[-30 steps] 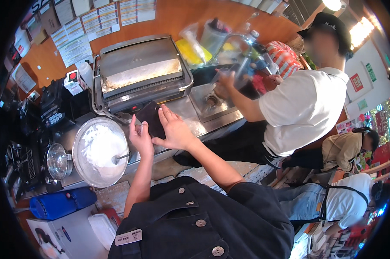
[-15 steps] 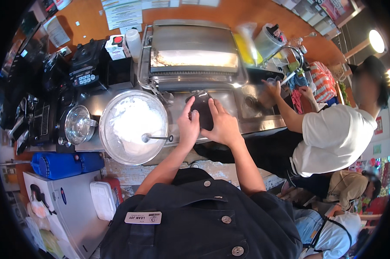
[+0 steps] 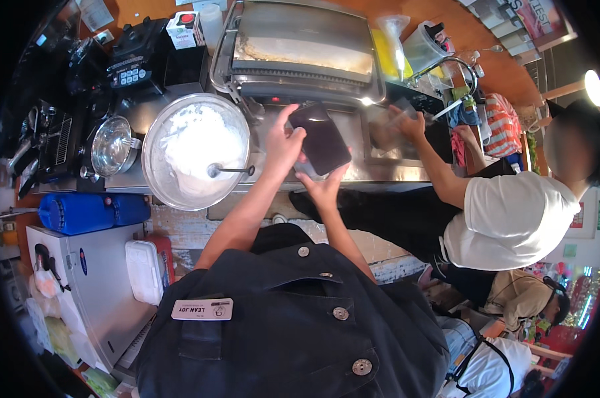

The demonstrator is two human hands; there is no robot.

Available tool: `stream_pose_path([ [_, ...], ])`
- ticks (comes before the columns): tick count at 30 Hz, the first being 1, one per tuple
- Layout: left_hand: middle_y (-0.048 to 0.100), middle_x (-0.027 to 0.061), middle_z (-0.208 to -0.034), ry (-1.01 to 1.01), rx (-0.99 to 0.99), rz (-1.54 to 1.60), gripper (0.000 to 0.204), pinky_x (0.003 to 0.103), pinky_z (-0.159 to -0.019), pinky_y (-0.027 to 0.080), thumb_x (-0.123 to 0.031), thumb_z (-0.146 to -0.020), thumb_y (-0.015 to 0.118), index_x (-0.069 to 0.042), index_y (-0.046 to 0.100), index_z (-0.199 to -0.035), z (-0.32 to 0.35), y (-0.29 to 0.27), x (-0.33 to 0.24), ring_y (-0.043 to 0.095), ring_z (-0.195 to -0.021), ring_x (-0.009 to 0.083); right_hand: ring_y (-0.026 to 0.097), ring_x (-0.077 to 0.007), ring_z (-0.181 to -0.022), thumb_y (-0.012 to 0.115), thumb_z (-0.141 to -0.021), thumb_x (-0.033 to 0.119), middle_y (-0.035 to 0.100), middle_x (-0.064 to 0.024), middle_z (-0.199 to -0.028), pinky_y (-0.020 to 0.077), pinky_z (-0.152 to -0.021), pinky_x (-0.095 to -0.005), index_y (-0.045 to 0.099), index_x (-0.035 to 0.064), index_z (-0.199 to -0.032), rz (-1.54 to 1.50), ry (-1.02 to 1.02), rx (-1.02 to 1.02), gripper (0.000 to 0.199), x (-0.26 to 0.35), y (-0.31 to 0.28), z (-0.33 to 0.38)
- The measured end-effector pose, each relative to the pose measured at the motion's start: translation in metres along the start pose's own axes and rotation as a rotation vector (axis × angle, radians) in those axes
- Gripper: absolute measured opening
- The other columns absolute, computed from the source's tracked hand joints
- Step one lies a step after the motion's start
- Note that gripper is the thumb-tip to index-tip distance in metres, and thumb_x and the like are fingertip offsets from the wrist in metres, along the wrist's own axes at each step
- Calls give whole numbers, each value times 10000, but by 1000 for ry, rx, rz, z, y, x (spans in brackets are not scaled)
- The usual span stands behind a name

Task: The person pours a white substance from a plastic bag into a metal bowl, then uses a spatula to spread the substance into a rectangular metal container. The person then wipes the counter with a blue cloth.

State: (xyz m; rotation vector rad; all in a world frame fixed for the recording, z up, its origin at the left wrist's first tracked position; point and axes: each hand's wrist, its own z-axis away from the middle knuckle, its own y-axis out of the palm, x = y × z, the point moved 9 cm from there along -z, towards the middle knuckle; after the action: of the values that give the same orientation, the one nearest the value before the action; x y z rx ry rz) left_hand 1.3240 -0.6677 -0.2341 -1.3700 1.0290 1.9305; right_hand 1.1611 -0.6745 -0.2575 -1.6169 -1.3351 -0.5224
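A dark smartphone [image 3: 320, 138], flat with rounded corners, is tilted between my two hands above the steel counter's front edge. My left hand [image 3: 281, 147] closes on its left side, with thumb and forefinger at the upper left edge. From below, my right hand [image 3: 325, 190] grips its lower end and right corner; some of those fingers are hidden behind it. Left of my hands stands a large clear bowl [image 3: 155, 169] of white powder or cream. A spoon with a dark handle [image 3: 237, 170] rests in it.
Behind my hands sits a closed steel press grill [image 3: 303, 40]. A metal bowl [image 3: 113, 147] and a black keypad appliance [image 3: 135, 74] stand left. At right, a co-worker in a white shirt [image 3: 512, 215] reaches toward the sink tap [image 3: 473, 83]. Blue containers [image 3: 81, 212] lie on a white cooler [image 3: 87, 278].
The smartphone has turned and tilted to the right. My right hand has shifted from its right side to below its lower end. The whole view has moved, placing the counter higher.
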Motion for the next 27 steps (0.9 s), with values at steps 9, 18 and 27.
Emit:
stream_pose_path([
  [9, 599, 127, -685, 50, -123, -405, 234, 328, -447, 460, -197, -854, 591, -75, 559, -1051, 6, 20, -27, 574, -454, 191, 531, -309, -999, 829, -440, 162, 489, -154, -1120, 423, -897, -397, 372, -11, -1235, 153, 90, -140, 934, 5, -48, -10],
  [18, 432, -6, -510, 143, 614, 551, 371, 269, -452, 477, -240, -966, 440, 15, 491, -1230, 64, 25, -184, 499, -422, 112, 486, -320, -1119, 760, -632, 324, 367, -204, -1312, 420, -931, -490, 75, 16, -1426, -583, -357, 1, 1093, 163, -112, -134],
  [27, 345, 140, -1374, 653, 434, -341, 1160, 368, -1022, 316, -310, -578, 863, -13, 142, -1437, 74, -147, -295, 391, -1237, 233, 530, -337, -1069, 640, -623, 306, 494, -178, -1200, 469, -896, -440, 322, 55, -1341, -1543, 118, 513, 825, 254, 110, -195],
])
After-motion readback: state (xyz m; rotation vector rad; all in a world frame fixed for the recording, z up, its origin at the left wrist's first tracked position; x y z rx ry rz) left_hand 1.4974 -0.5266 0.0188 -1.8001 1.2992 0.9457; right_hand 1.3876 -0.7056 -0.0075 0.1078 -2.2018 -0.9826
